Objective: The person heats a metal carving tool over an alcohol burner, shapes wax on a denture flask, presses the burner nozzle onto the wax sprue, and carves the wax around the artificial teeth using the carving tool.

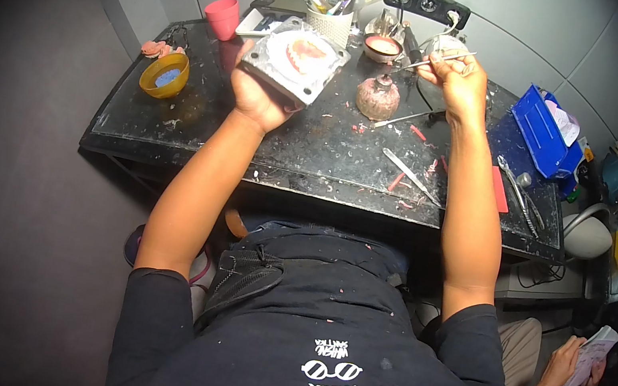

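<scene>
Here you are at the dark, debris-flecked worktop (220, 139), both arms stretched out in front of you. Your left hand (256, 108) carries the square metal dental flask (302, 97), palm turned up beneath its near-left part, thumb along the left edge; the rest of the fingers are hidden under it, so how far they spread you can't tell from here. The flask is up above the left half of the worktop, tilted so its face looks toward you, and there in the white plaster (274, 56) sits the pink denture (304, 56) with its row of teeth.

Over to your right hand (457, 83), up at the far right: fingers drawn in, thumb and fingertips pinching a slim metal tool (460, 55) that slants across, its left end near the top of the round glass burner (377, 100). Just beyond that burner stands the small bowl of pink wax (383, 48).

Off to the left, a yellow bowl (158, 85) and, farther back, a red cup (222, 18). Nearer, right of centre, a pale knife-like tool (412, 177) lies among red wax strips (396, 181). At far right, the blue bin (535, 140); near right, another person's hands (562, 361) hold a booklet (592, 357).
</scene>
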The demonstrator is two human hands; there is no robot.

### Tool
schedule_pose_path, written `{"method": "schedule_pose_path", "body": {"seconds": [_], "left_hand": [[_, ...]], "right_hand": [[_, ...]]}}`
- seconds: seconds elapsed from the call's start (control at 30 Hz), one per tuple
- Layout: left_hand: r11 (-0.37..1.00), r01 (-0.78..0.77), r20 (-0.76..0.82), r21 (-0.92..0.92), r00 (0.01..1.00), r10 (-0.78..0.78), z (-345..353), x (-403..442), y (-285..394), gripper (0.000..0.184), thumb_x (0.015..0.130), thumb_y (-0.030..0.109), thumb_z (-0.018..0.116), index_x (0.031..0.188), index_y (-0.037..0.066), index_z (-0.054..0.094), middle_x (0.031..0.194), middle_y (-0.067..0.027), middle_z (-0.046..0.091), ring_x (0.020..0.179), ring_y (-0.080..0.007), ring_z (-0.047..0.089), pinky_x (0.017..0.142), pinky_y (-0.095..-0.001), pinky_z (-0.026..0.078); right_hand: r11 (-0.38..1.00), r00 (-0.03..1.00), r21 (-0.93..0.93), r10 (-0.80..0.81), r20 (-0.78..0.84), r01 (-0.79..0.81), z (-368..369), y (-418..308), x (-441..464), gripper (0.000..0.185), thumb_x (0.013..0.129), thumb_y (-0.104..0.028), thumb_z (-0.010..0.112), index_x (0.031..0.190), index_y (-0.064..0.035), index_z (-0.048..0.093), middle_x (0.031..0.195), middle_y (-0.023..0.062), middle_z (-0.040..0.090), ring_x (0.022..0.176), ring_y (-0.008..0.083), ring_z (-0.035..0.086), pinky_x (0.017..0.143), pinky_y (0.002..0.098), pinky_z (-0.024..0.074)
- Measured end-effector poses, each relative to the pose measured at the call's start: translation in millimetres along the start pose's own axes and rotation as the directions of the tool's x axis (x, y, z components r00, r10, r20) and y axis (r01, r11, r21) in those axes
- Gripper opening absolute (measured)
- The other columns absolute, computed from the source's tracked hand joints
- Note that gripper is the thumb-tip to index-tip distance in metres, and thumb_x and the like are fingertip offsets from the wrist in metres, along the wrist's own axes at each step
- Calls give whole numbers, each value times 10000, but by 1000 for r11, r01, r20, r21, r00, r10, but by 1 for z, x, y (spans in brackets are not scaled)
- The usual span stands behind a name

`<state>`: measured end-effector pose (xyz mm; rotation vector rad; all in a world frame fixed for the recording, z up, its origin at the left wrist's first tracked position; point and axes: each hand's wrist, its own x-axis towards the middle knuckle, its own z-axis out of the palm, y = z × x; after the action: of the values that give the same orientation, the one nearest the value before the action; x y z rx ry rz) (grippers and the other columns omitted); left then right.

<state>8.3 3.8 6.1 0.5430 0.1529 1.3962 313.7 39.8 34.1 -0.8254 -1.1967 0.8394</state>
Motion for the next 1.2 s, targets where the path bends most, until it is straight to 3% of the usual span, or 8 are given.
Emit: {"method": "schedule_pose_path", "body": {"seconds": [0.03,0.1,0.47,0.57,0.6,0.7,0.83,1.2], "left_hand": [[993,68,123,94,989,-80,-9,-2,8,817,930,703,395,1440,73,498,1356,-188,615,1101,-413,666,657,-524,568],[957,288,597,-41,775,-208,-26,6,15,833,931,718,445,1469,83,471,1395,-187,580,1150,-444,612,825,-550,586],[894,-13,248,449,962,-110,-24,2,9,785,870,593,722,1358,11,524,1208,-225,652,835,-347,643,701,-472,604],[968,252,575,7,791,-210,-30,11,5,896,875,742,586,1407,26,500,1302,-240,620,942,-450,658,802,-594,588],[991,98,302,89,946,-121,-12,-5,0,1039,826,848,504,1491,53,438,1393,-316,542,1098,-566,618,921,-718,512],[969,216,316,122,917,-244,0,-9,7,1133,771,857,557,1546,51,370,1428,-396,466,1205,-612,556,984,-759,453],[936,351,621,14,731,-283,-11,3,4,1253,705,850,629,1547,-26,324,1418,-447,437,1137,-604,598,906,-739,506],[980,58,371,192,920,-127,-6,-57,-14,1390,585,890,698,1525,-67,333,1380,-404,498,1094,-562,623,842,-645,580]], "right_hand": [[999,999,-37,30,-23,-31,-2,1,1,141,949,58,659,1021,29,542,954,217,714,806,287,751,758,365,661],[998,998,-37,44,-36,-46,-6,3,3,135,953,58,651,1024,30,540,953,218,714,803,287,751,756,365,661],[994,994,45,104,21,-104,-10,-1,2,165,961,-3,676,1089,75,607,992,162,706,855,237,736,798,336,655],[989,995,121,70,77,-79,-3,-10,-3,204,964,-38,689,1117,81,626,1008,131,699,889,220,726,831,319,647],[990,995,134,40,95,-52,0,-12,-5,208,966,-50,693,1114,80,626,1009,131,699,891,219,725,836,318,645],[987,994,158,-2,113,-16,11,-24,-18,205,973,-75,697,1104,68,632,1011,144,703,890,222,730,840,319,641],[975,979,176,-162,126,139,35,-42,-43,158,987,-59,675,1090,53,634,1007,168,714,902,243,741,824,339,644],[945,928,249,-276,251,214,64,-63,-92,155,1005,-46,639,1112,57,592,1009,167,694,879,247,734,772,395,669]]}}
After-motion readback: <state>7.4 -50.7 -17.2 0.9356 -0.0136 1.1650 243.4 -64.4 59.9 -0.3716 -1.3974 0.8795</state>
